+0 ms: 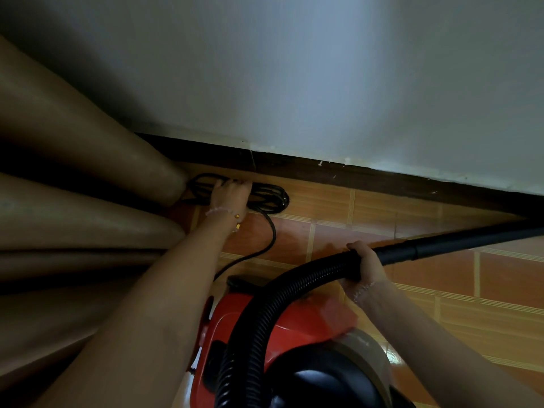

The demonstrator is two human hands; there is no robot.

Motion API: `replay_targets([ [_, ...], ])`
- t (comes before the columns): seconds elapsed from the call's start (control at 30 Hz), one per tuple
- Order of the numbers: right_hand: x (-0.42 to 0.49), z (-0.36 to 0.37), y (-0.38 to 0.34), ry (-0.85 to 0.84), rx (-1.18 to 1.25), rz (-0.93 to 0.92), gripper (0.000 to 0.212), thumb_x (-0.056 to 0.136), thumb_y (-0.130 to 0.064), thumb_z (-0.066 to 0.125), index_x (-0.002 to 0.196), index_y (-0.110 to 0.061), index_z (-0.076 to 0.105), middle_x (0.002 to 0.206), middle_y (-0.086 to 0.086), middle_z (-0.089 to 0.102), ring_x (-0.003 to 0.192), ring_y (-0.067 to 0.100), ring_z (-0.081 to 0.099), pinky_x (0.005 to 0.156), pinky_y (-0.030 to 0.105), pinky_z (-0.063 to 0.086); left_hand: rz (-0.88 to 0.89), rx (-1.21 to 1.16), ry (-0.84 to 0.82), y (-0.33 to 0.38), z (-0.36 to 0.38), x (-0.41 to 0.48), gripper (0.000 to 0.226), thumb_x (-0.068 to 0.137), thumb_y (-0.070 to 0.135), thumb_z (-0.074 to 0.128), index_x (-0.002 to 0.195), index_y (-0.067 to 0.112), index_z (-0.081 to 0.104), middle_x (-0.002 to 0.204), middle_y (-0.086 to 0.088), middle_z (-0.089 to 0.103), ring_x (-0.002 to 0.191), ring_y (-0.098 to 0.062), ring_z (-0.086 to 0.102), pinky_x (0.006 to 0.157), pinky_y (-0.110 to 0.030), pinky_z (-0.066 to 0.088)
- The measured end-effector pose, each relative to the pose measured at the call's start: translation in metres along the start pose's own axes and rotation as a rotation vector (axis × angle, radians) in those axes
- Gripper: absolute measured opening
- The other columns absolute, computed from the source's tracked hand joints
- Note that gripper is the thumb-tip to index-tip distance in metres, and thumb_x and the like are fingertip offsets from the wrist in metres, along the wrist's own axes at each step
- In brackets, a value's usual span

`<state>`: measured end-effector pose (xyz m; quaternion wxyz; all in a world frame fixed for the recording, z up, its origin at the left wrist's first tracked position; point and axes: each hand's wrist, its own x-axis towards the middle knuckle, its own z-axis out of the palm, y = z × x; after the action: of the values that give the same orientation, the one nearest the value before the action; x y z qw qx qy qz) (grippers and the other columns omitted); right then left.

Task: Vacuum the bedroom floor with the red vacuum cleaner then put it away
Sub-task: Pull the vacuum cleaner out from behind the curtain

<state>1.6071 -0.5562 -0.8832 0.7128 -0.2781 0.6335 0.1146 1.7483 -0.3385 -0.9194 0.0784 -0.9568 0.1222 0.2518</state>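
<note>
A red vacuum cleaner [282, 328] sat on the orange tiled floor [382, 207] at the bottom of the view, close beneath the person; its ribbed black hose [265, 304] arched up to the right hand [363, 266], whose fingers wrapped the hose end where the rigid wand [441, 242] began; the left hand [231, 194] reached ahead to a coiled power cord [270, 195] by the dark skirting board [323, 169], beside tan curtain [73, 172] folds, fingers curled over its strands. The canister looked hard-shelled and probably fairly heavy, better lifted by its body than by the floppy hose; the cord seemed limp, likely to unravel unless grasped across the whole bundle.
</note>
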Motion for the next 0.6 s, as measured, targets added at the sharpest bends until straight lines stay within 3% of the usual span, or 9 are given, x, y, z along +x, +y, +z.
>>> replay_targets([
  [0.13,-0.008,-0.003,-0.004,0.002,0.014,-0.001,0.009,0.086,-0.009,0.060,0.084,-0.009,0.052,0.073,0.003,0.058,0.063,0.015,0.058,0.046,0.023,0.055,-0.078,-0.068,-0.177,-0.008,0.019,-0.007,0.024,0.084,0.031,0.058,0.102,0.019,0.067,0.102,-0.006,0.069,0.089,-0.023,0.063,0.081,-0.032,0.045],
  [0.2,-0.018,-0.005,-0.007,0.011,-0.001,-0.004,0.009,0.087,-0.009,0.059,0.083,-0.010,0.051,0.074,0.003,0.056,0.064,0.015,0.056,0.049,0.024,0.055,-0.006,-0.042,-0.125,-0.001,-0.004,-0.025,0.019,0.091,0.027,0.057,0.101,0.015,0.067,0.098,-0.008,0.068,0.092,-0.026,0.063,0.083,-0.032,0.043],
  [0.3,-0.036,-0.019,-0.012,0.021,-0.075,-0.013,0.011,0.087,-0.009,0.056,0.080,-0.011,0.048,0.072,0.004,0.051,0.061,0.015,0.053,0.048,0.026,0.050,0.041,-0.024,-0.058,0.006,-0.019,-0.049,0.022,0.096,0.023,0.051,0.111,0.013,0.064,0.103,-0.011,0.067,0.094,-0.027,0.063,0.072,-0.030,0.040],
  [0.47,-0.089,-0.051,-0.024,0.072,-0.098,0.005,0.022,0.089,-0.005,0.045,0.070,-0.015,0.041,0.065,0.002,0.042,0.055,0.016,0.042,0.055,0.026,0.041,-0.033,-0.187,-0.056,0.007,-0.052,-0.096,0.023,0.096,0.011,0.046,0.114,0.010,0.061,0.099,-0.015,0.065,0.087,-0.031,0.063,0.067,-0.034,0.047],
  [0.6,-0.145,-0.071,-0.039,0.058,-0.042,0.016,0.023,0.088,-0.002,0.043,0.071,-0.018,0.040,0.062,0.002,0.041,0.053,0.015,0.041,0.055,0.025,0.039,-0.037,-0.323,-0.036,0.011,-0.095,-0.147,0.023,0.097,0.019,0.046,0.110,0.010,0.064,0.096,-0.013,0.066,0.082,-0.029,0.063,0.057,-0.030,0.043],
])
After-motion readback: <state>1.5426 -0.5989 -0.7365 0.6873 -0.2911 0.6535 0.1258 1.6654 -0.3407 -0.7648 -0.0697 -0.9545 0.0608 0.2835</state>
